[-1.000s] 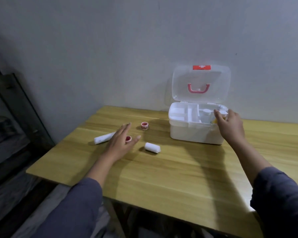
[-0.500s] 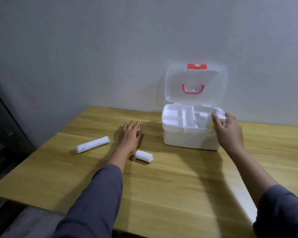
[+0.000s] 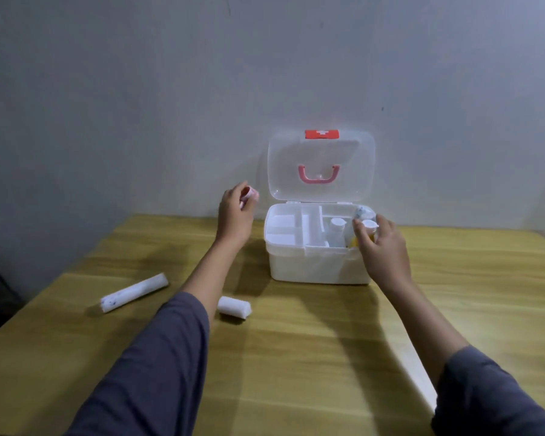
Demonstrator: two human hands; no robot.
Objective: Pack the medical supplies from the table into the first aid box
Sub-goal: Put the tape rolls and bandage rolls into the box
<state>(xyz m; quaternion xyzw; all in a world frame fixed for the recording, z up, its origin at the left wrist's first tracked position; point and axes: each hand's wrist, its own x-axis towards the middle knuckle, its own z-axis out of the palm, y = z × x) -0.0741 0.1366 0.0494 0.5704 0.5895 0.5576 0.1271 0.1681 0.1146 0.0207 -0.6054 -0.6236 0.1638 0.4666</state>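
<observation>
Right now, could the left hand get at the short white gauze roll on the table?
Probably not yet. The left hand is raised beside the first aid box, already holding small tape rolls. The short gauze roll lies uncovered beside that forearm, so the way looks free once the hand is emptied.

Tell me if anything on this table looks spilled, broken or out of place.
Nothing stands out. The first aid box sits square with its lid open, bottles upright inside. The long roll and short roll just lie on the table, unpacked.
</observation>
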